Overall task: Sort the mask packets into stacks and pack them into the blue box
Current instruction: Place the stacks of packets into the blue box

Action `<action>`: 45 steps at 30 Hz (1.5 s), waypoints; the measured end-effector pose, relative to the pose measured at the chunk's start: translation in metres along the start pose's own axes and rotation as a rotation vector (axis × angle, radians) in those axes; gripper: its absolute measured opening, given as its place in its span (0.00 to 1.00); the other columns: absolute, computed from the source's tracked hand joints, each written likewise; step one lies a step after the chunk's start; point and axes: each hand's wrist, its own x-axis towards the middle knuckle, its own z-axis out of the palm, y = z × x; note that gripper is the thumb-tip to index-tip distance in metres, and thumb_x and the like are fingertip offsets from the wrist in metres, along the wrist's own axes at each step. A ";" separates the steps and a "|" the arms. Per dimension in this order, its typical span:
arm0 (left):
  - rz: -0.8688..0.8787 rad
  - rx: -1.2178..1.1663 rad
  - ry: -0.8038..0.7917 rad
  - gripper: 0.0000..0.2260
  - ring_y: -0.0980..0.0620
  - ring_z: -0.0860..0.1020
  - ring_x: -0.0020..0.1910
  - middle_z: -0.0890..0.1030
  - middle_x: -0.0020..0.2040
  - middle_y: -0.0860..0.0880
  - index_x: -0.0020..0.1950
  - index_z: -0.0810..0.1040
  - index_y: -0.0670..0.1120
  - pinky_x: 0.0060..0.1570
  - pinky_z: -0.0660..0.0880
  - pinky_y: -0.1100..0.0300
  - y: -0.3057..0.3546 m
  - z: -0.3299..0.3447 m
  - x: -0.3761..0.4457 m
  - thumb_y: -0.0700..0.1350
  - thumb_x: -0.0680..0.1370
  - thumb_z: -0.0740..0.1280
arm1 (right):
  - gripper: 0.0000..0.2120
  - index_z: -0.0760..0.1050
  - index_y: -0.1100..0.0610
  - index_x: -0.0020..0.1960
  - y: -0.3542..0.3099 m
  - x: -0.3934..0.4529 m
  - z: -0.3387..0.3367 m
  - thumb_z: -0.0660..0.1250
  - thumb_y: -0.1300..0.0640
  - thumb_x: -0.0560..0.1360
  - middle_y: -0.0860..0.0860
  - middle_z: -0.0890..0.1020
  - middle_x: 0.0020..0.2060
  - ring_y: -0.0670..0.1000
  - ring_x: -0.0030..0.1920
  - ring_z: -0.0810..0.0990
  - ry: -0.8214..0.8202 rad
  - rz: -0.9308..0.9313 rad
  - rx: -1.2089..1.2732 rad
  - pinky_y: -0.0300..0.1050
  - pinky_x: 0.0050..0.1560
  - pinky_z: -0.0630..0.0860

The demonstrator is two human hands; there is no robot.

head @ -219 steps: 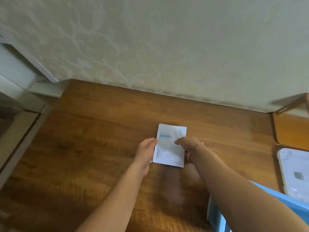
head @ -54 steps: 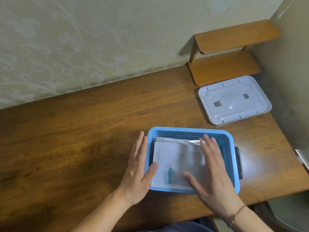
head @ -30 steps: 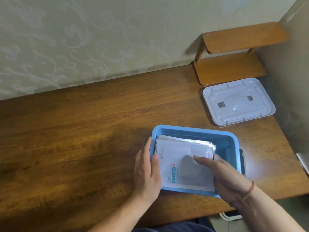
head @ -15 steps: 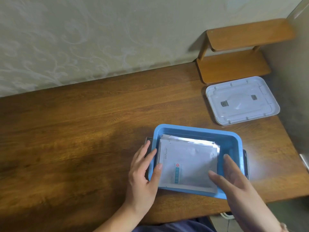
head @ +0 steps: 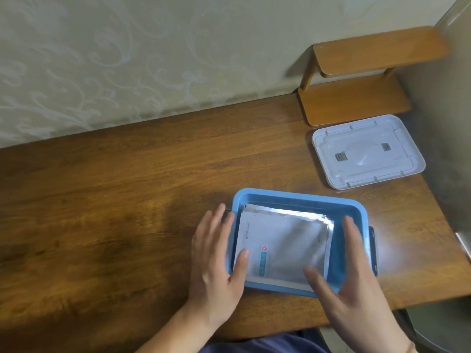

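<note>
Your left hand [head: 216, 258] lies spread against the blue box [head: 300, 200], thumb on the mask packets [head: 285, 245]; your right hand [head: 354, 276] is spread, fingers straight, at the box's right rim.

dim, soft shadows, blurred hands

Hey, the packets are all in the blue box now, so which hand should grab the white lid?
Probably the right hand: the white lid lies on the table's far right, on that hand's side of the blue box. The left hand would have to cross over.
</note>
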 end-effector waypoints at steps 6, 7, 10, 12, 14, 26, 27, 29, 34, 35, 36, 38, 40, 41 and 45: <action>0.365 0.399 -0.355 0.30 0.46 0.50 0.79 0.50 0.81 0.49 0.80 0.53 0.46 0.71 0.49 0.31 0.008 0.003 0.029 0.57 0.81 0.53 | 0.35 0.59 0.59 0.76 0.023 0.035 0.012 0.60 0.43 0.75 0.55 0.57 0.78 0.57 0.78 0.52 -0.098 -0.487 -0.580 0.58 0.72 0.58; 0.368 0.443 -0.400 0.30 0.47 0.50 0.79 0.50 0.81 0.49 0.80 0.53 0.46 0.71 0.48 0.30 0.008 0.004 0.031 0.58 0.81 0.52 | 0.36 0.59 0.59 0.77 0.026 0.040 0.014 0.58 0.40 0.75 0.55 0.57 0.78 0.57 0.78 0.52 -0.123 -0.489 -0.626 0.59 0.72 0.59; 0.359 0.557 -0.487 0.30 0.47 0.52 0.79 0.52 0.81 0.50 0.79 0.57 0.46 0.68 0.48 0.30 0.006 0.008 0.034 0.60 0.81 0.51 | 0.36 0.59 0.60 0.77 0.037 0.048 0.021 0.54 0.36 0.78 0.55 0.59 0.77 0.57 0.78 0.53 -0.168 -0.522 -0.743 0.58 0.72 0.57; 0.337 0.589 -0.525 0.30 0.47 0.52 0.79 0.53 0.80 0.50 0.79 0.58 0.46 0.69 0.48 0.31 0.005 0.010 0.034 0.60 0.81 0.50 | 0.37 0.59 0.60 0.77 0.042 0.050 0.023 0.50 0.34 0.79 0.55 0.60 0.77 0.56 0.78 0.53 -0.170 -0.541 -0.761 0.56 0.73 0.54; 0.321 0.599 -0.551 0.29 0.47 0.52 0.79 0.54 0.80 0.50 0.79 0.58 0.46 0.69 0.47 0.32 0.006 0.010 0.035 0.60 0.81 0.49 | 0.38 0.57 0.59 0.78 0.045 0.052 0.023 0.49 0.33 0.79 0.54 0.59 0.77 0.54 0.78 0.51 -0.180 -0.542 -0.766 0.55 0.74 0.51; -0.273 -0.179 -0.190 0.28 0.62 0.48 0.78 0.49 0.80 0.61 0.79 0.48 0.58 0.76 0.48 0.61 0.003 0.000 0.012 0.62 0.80 0.53 | 0.18 0.67 0.46 0.69 0.086 0.020 -0.033 0.62 0.50 0.80 0.45 0.69 0.71 0.44 0.71 0.66 0.486 0.137 0.214 0.51 0.74 0.63; -0.401 -0.269 -0.176 0.26 0.64 0.50 0.77 0.51 0.79 0.63 0.78 0.50 0.60 0.76 0.50 0.60 0.005 0.002 0.010 0.62 0.81 0.52 | 0.19 0.67 0.48 0.70 0.092 0.018 -0.031 0.62 0.53 0.80 0.44 0.70 0.69 0.45 0.70 0.67 0.473 0.236 0.288 0.53 0.73 0.64; -0.589 -0.362 -0.175 0.24 0.62 0.55 0.76 0.56 0.77 0.63 0.76 0.54 0.63 0.74 0.54 0.58 0.010 0.008 0.007 0.61 0.79 0.52 | 0.19 0.65 0.49 0.72 0.098 0.017 -0.025 0.58 0.54 0.82 0.44 0.70 0.69 0.45 0.70 0.68 0.371 0.337 0.403 0.48 0.72 0.63; -0.627 -0.339 -0.118 0.26 0.59 0.60 0.75 0.61 0.76 0.61 0.77 0.57 0.60 0.73 0.59 0.56 0.010 0.012 0.005 0.59 0.79 0.52 | 0.21 0.68 0.38 0.68 0.094 0.019 -0.007 0.49 0.40 0.77 0.37 0.77 0.59 0.40 0.60 0.75 0.195 0.311 0.472 0.54 0.66 0.71; -0.623 -0.343 -0.106 0.26 0.60 0.61 0.73 0.61 0.76 0.61 0.77 0.57 0.60 0.70 0.61 0.60 0.012 0.013 0.004 0.59 0.78 0.52 | 0.21 0.67 0.38 0.68 0.093 0.023 -0.007 0.48 0.40 0.77 0.38 0.77 0.59 0.41 0.61 0.75 0.197 0.292 0.470 0.55 0.66 0.71; -0.623 -0.352 -0.096 0.26 0.62 0.61 0.71 0.61 0.75 0.62 0.77 0.56 0.59 0.66 0.63 0.64 0.015 0.013 0.003 0.58 0.78 0.53 | 0.22 0.67 0.40 0.68 0.092 0.028 -0.008 0.49 0.40 0.77 0.39 0.76 0.60 0.42 0.62 0.74 0.190 0.260 0.474 0.57 0.66 0.71; -0.638 -0.373 -0.074 0.27 0.64 0.63 0.68 0.62 0.73 0.62 0.77 0.56 0.60 0.58 0.65 0.69 0.019 0.013 0.000 0.58 0.77 0.53 | 0.23 0.68 0.42 0.70 0.091 0.037 -0.010 0.50 0.41 0.78 0.42 0.76 0.62 0.44 0.64 0.74 0.160 0.214 0.486 0.59 0.67 0.71; -0.645 -0.375 -0.038 0.26 0.62 0.66 0.69 0.63 0.74 0.62 0.76 0.55 0.62 0.61 0.69 0.63 0.015 0.013 -0.004 0.59 0.77 0.53 | 0.23 0.67 0.43 0.71 0.093 0.048 -0.013 0.51 0.41 0.77 0.42 0.75 0.64 0.44 0.65 0.73 0.112 0.205 0.511 0.59 0.67 0.70; -0.639 -0.366 -0.029 0.25 0.60 0.66 0.70 0.63 0.75 0.61 0.75 0.55 0.64 0.65 0.70 0.57 0.011 0.013 -0.005 0.59 0.78 0.54 | 0.24 0.67 0.43 0.72 0.094 0.051 -0.014 0.52 0.41 0.78 0.42 0.75 0.65 0.44 0.66 0.73 0.097 0.206 0.499 0.59 0.68 0.70; -0.579 -0.358 -0.028 0.23 0.66 0.63 0.71 0.58 0.75 0.67 0.72 0.51 0.71 0.63 0.69 0.62 0.014 0.011 -0.006 0.63 0.79 0.55 | 0.25 0.65 0.51 0.74 0.074 0.040 -0.030 0.56 0.44 0.80 0.46 0.72 0.70 0.44 0.69 0.70 0.378 0.075 0.301 0.50 0.69 0.69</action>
